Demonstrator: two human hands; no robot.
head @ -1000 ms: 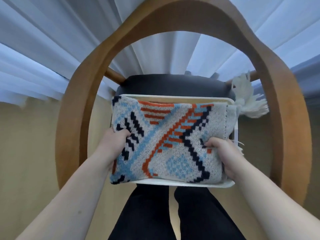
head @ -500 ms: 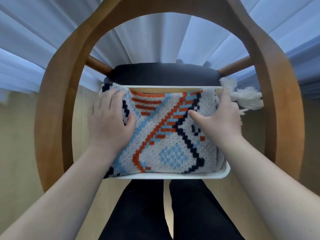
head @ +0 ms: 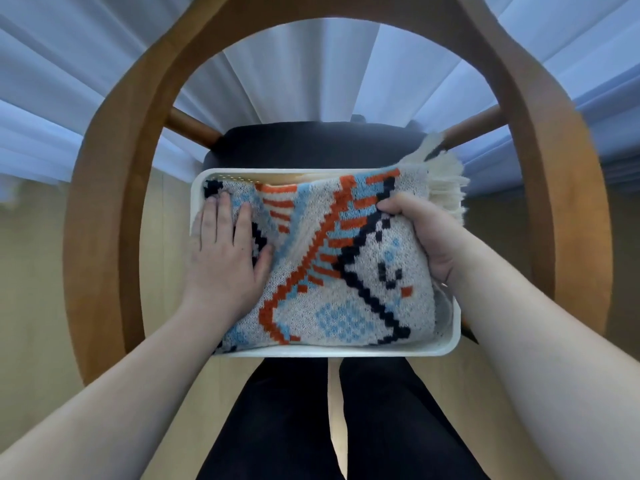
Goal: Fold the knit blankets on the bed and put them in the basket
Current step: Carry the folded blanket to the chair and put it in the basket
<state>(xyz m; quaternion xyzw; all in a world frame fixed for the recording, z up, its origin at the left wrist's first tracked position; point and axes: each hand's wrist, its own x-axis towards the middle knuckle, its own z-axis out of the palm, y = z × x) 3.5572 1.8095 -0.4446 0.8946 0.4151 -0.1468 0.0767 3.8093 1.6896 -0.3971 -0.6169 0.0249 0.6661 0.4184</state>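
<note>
A folded knit blanket [head: 346, 285], cream with orange, light blue and navy patterns, lies in a white rectangular basket [head: 329, 351] on a chair seat. My left hand [head: 225, 251] presses flat on the blanket's left side, fingers straight. My right hand [head: 426, 233] grips the blanket's right edge with curled fingers and lifts it a little above the basket rim. A cream fringe [head: 446, 181] hangs over the basket's far right corner.
The basket stands on a dark cushioned seat [head: 311, 143] of a wooden chair, whose curved back and arms [head: 114, 202] ring it. White curtains [head: 294, 81] hang behind. My dark-trousered legs [head: 329, 427] are below, over a pale wood floor.
My right hand went from flat on the blanket to gripping its right edge and lifting it. My left hand stays flat on the left side. The blanket has sunk lower into the basket.
</note>
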